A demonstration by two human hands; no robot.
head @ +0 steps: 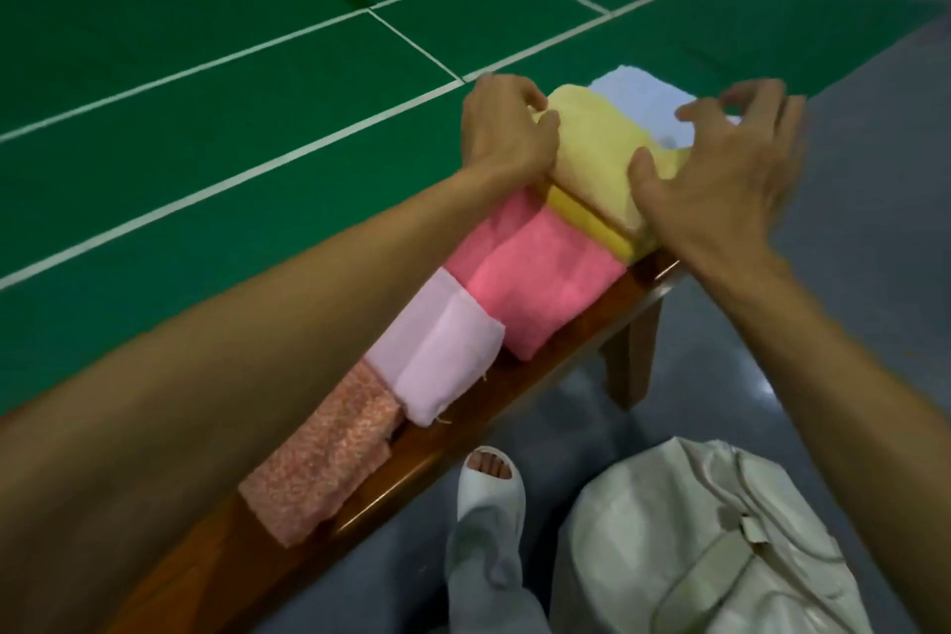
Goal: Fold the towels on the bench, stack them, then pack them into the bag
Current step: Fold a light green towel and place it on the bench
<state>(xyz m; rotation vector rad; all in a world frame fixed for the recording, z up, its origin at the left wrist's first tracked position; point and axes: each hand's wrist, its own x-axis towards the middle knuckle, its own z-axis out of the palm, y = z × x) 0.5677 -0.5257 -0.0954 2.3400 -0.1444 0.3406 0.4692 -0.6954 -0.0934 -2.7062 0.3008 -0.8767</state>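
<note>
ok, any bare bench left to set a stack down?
Hardly: towels cover the bench bar a narrow wood strip along its near edge; left hand and right hand crowd the yellow towel. Grey floor between bench leg and bag is free.

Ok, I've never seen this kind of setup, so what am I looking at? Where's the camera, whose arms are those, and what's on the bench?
There is no machine here: a person works with bare hands. The single picture comes from a camera worn on their head, looking forward and down, so both forearms reach in from the bottom.

The left hand grips the left edge of the yellow towel. The right hand is spread open, with its thumb on that same towel.

On the wooden bench five towels lie in a row, not yet stacked. Nearest is a speckled orange towel, then a pale pink towel, a bright pink towel, the yellow one, and a white towel at the far end.

The white bag sits on the grey floor, beside a foot in a white slipper.
</note>
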